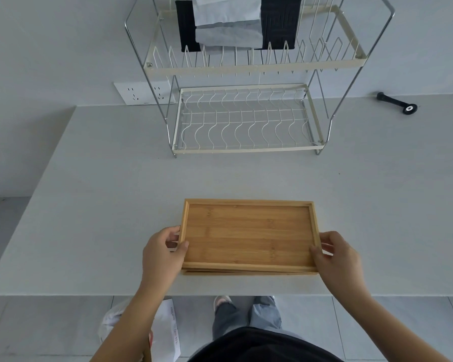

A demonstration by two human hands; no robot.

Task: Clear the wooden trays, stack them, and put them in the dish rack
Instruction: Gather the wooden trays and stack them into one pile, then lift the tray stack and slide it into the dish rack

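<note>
A stack of wooden trays [249,233] lies near the front edge of the table, the top tray empty, with the edge of another tray showing beneath it. My left hand [162,250] grips the stack's left end, thumb on the rim. On the right end, my right hand [336,257] holds the stack with its thumb inside the tray. The two-tier dish rack [246,150] stands farther back at the table's centre. Its lower wire shelf holds nothing. Black and white cloths [236,22] lie on its upper tier.
The grey table [102,192] meets a wall with a white power socket [141,92] behind the rack's left side. A black tool with a round end [398,103] lies at the back right. A white plastic bag [165,333] sits on the floor below the table's edge.
</note>
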